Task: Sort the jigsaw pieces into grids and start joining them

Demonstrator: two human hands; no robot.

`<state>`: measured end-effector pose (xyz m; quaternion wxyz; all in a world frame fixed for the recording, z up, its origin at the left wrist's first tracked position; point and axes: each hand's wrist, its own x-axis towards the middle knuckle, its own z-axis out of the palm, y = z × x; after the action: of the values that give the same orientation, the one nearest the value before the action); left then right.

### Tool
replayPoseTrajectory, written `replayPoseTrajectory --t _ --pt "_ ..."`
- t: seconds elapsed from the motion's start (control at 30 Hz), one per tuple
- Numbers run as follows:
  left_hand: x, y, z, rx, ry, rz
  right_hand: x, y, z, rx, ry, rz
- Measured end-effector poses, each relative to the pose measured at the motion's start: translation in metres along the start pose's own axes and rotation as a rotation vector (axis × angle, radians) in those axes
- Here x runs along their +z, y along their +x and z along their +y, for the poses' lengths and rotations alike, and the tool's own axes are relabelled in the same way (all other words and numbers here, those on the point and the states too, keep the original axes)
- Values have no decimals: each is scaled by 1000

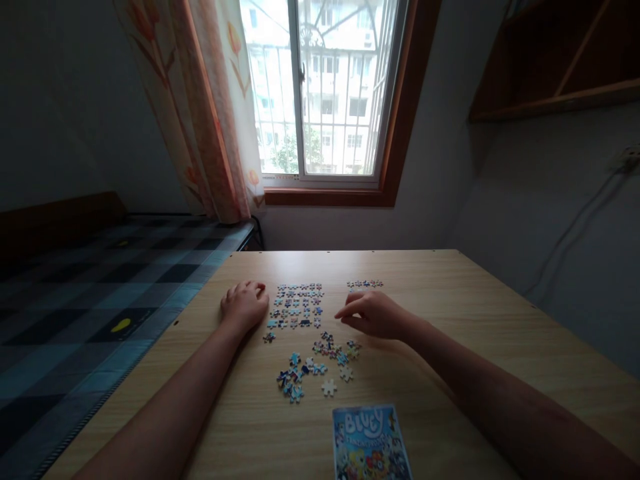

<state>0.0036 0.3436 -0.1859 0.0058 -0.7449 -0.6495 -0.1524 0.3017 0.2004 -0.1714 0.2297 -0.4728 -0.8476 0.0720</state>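
My left hand [245, 303] lies palm down on the wooden table, fingers loosely bent and holding nothing that I can see. Just right of it are several rows of small jigsaw puzzle pieces [295, 303], with one piece [269, 337] lying below the rows. My right hand [367, 315] is over the table at the right side of these rows, fingers stretched to the left and no piece visible in them. Beyond it lies a short row of pieces [365, 283]. Loose pieces [293, 381] are heaped nearer to me, and another cluster [335, 348] sits below my right hand.
A picture card or box lid marked "BLUEY" [371, 440] lies at the table's near side. Left of the table [450, 293] is a bed with a checked cover [150, 280]. A curtained window [325, 100] is ahead, and a wooden shelf [560, 100] hangs upper right.
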Motion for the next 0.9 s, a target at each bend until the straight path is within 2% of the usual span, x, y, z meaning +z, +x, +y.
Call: replayPoseTrajectory --t 0.07,0.17,0.37,0.53,0.7,0.9 --pt "-1 0 0 -2 -2 -4 2 1 -16 -62 -42 -70" --pt "-1 -1 1 -5 -9 4 3 0 -26 -93 -127 -135" --pt "-2 -1 2 -7 -19 9 -8 -3 -16 -66 -221 -179" --pt "-1 0 0 5 -11 8 -23 -8 15 46 -226 -183" --pt "-1 -1 1 -4 -17 9 -33 -21 60 297 -173 -148" --pt "-1 -1 1 -2 -14 10 -30 -32 95 423 -130 -40"
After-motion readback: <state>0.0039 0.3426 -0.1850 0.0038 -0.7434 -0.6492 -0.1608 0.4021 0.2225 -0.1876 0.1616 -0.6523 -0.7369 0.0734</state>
